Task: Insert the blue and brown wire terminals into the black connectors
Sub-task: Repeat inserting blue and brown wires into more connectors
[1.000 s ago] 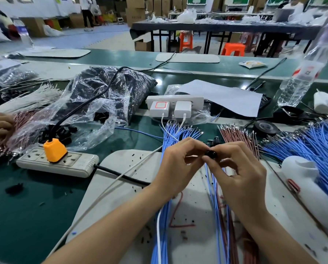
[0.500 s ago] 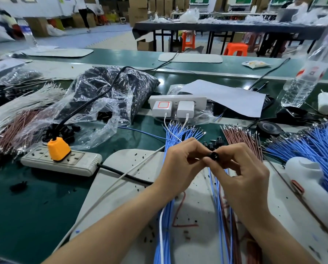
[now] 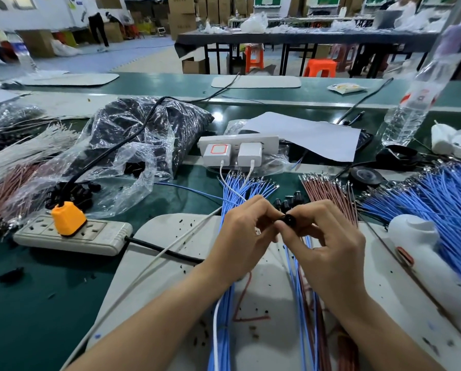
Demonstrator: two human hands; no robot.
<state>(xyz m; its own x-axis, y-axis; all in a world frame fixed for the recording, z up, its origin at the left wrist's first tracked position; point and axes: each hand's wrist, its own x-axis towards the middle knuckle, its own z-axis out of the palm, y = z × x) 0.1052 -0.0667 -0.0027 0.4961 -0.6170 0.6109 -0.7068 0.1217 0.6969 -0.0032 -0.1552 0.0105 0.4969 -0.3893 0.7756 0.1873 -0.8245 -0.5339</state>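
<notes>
Both forearms reach in over a pale grey rounded work mat [image 3: 170, 236].

Above the mat's middle: the left hand [image 3: 240, 236] and right hand [image 3: 328, 250] meet fingertip to fingertip on a small black round connector [image 3: 288, 218]. It is a glossy, short barrel with its round face turned to the camera. The right thumb and forefinger pinch it. The left fingers are curled, their tips closed on its left side. Whether a wire terminal sits between them cannot be told.

On the mat under the hands: a long bundle of thin blue wires [image 3: 224, 303], with brown strands beside it.

Just past the mat's far edge:
- a fan of brown wires with metal terminals [image 3: 328, 191]
- a few loose black connectors [image 3: 291, 199]

Left of the mat: a white power strip [image 3: 95, 236] carrying an orange plug [image 3: 68, 218].

Right of the mat: a broad heap of blue wires [image 3: 438, 204].

Farther back from the mat: a clear plastic bag of black parts [image 3: 143, 135].

Against half a second ago, the hands have barely shifted and pinch the connector as before. A second ago another person's hand lay far left of the mat; it is gone.
</notes>
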